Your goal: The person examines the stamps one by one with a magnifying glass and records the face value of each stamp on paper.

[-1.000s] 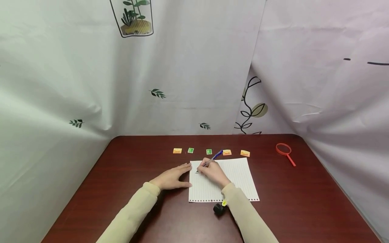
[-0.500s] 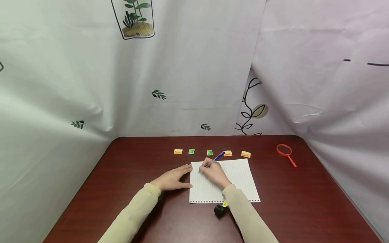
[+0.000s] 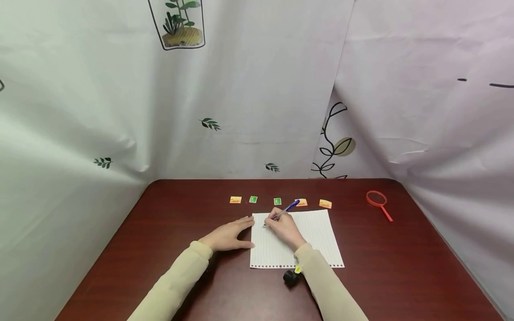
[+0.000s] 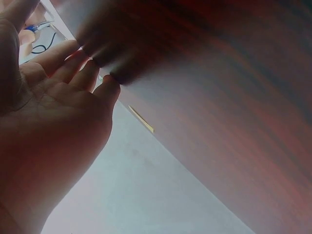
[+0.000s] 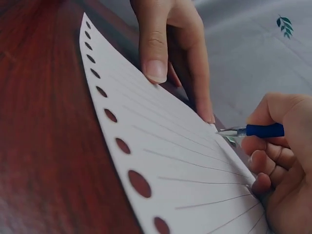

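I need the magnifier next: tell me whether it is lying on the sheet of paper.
No, the red magnifying glass lies on the bare table, well to the right of the lined paper.

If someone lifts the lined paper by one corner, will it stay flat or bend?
The lined paper is one thin loose sheet, so it would probably droop. It looks light and may slide on the smooth table; the left hand rests at its edge.

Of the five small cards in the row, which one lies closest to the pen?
The orange card, fourth from the left in the row: the blue top of the pen in the right hand overlaps its left edge. The other four lie clear of it.
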Motion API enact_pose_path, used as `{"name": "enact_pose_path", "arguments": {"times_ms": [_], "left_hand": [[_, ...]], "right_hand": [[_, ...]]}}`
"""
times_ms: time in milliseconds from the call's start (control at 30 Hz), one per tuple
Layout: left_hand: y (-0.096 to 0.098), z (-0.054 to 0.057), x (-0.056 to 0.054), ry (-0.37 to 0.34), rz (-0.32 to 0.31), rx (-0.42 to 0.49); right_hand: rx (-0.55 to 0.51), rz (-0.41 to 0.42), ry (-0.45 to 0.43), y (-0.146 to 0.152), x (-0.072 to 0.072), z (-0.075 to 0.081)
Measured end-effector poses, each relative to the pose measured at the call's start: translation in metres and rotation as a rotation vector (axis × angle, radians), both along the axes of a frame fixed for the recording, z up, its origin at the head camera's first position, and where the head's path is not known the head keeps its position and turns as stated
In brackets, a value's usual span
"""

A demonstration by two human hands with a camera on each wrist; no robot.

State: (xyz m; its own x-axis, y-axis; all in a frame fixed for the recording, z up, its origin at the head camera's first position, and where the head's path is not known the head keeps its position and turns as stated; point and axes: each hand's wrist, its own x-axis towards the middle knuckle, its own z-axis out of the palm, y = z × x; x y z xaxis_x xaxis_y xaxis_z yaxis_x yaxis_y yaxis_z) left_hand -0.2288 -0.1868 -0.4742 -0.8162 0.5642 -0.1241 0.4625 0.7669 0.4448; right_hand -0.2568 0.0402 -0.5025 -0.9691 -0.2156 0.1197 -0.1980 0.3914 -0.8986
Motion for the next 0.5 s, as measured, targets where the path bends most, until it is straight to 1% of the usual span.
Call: {"name": "enact_pose_path", "arguments": {"times_ms": [167, 333, 500], "left_hand": [[0.0036, -0.0016, 0.0004, 0.007, -0.013, 0.022], [0.0026, -0.0035, -0.0001, 0.014, -0.003, 0.006], [-0.0004, -0.0004, -0.0026, 0.001, 0.005, 0.0]], "right_hand": [[0.007, -0.007, 0.012, 0.0035, 0.0011, -0.0016], [0.007, -0.006, 0.028, 0.0023, 0.0006, -0.0019], [-0.007, 0.002, 0.005, 0.0001, -0.0028, 0.0009]]}}
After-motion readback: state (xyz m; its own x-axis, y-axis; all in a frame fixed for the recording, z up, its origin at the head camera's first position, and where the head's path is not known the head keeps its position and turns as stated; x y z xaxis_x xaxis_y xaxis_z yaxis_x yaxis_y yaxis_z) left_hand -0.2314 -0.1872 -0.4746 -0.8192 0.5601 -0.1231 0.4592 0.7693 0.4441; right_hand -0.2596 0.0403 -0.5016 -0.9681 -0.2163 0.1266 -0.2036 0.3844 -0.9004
